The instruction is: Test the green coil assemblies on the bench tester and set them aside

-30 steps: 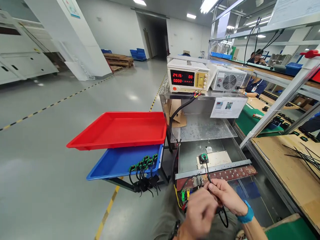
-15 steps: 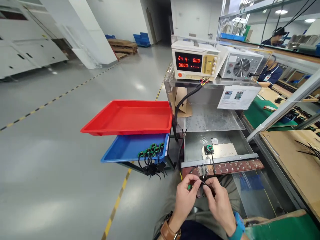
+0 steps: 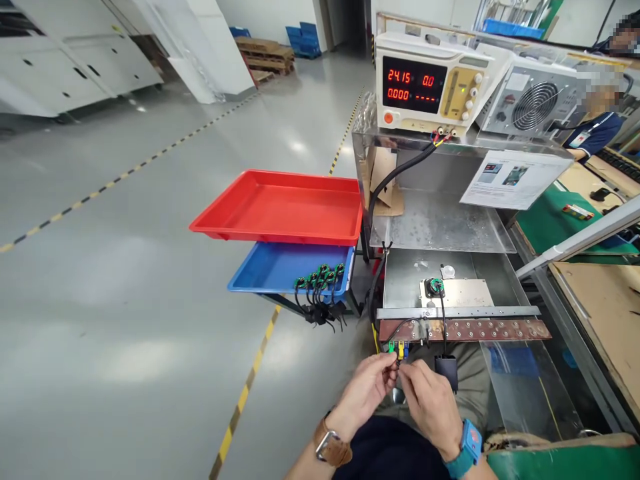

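My left hand (image 3: 367, 388) and my right hand (image 3: 429, 403) meet below a brown terminal strip (image 3: 465, 329), fingers pinched together on thin wire ends by the green and yellow clips (image 3: 397, 347). A black cable runs from a green-ringed round part (image 3: 434, 287) on a beige plate (image 3: 456, 293) down to a small black box (image 3: 447, 371) hanging just above my right hand. The left wrist wears a brown-strapped watch, the right a blue band.
A red tray (image 3: 285, 210) sits above a blue tray (image 3: 285, 270) holding several green-ringed parts (image 3: 320, 279) with dangling black cables. A power supply (image 3: 427, 90) showing 24.15 and a fan unit (image 3: 530, 100) stand on the metal shelf. A person sits at back right.
The view has tilted down and closer. My hands stayed together by the clips; the black box now hangs free beside my right hand.
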`<state>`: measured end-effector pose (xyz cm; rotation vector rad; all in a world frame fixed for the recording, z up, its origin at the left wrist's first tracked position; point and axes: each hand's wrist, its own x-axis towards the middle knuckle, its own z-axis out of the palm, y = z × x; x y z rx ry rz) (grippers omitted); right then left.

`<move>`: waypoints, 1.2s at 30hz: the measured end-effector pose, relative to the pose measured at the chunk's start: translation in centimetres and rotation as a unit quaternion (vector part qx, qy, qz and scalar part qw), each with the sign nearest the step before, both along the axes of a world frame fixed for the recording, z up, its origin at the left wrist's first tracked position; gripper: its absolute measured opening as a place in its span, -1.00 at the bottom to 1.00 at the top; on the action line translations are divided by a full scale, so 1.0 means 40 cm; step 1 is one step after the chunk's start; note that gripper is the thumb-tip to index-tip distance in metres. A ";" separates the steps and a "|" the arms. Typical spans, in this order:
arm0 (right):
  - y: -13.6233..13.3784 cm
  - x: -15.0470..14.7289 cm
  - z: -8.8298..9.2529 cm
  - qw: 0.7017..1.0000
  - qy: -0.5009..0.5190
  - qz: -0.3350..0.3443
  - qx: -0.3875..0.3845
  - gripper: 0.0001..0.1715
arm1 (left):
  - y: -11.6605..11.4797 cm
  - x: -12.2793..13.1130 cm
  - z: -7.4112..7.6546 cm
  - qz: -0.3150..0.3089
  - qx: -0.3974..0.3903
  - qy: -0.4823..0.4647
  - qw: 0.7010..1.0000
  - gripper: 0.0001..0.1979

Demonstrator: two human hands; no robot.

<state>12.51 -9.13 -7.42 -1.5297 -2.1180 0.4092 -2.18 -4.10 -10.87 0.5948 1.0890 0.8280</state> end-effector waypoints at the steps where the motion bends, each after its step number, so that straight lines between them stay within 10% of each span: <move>1: 0.010 -0.005 -0.002 0.999 0.018 -0.015 -0.033 -0.63 | 0.004 0.000 -0.010 0.009 0.021 0.022 1.000 -0.62; 13: 0.089 -0.033 -0.036 0.972 0.130 -0.132 -0.144 -0.76 | -0.008 -0.017 -0.041 0.034 0.230 0.261 0.937 -0.74; 21: 0.114 -0.044 -0.049 0.956 0.170 -0.152 -0.185 -0.77 | -0.008 -0.006 -0.036 -0.037 0.376 0.388 0.841 -0.76; 36: 0.140 -0.055 -0.095 0.968 0.157 -0.136 -0.139 -0.76 | 0.037 -0.034 -0.096 -0.082 0.460 0.453 0.760 -0.75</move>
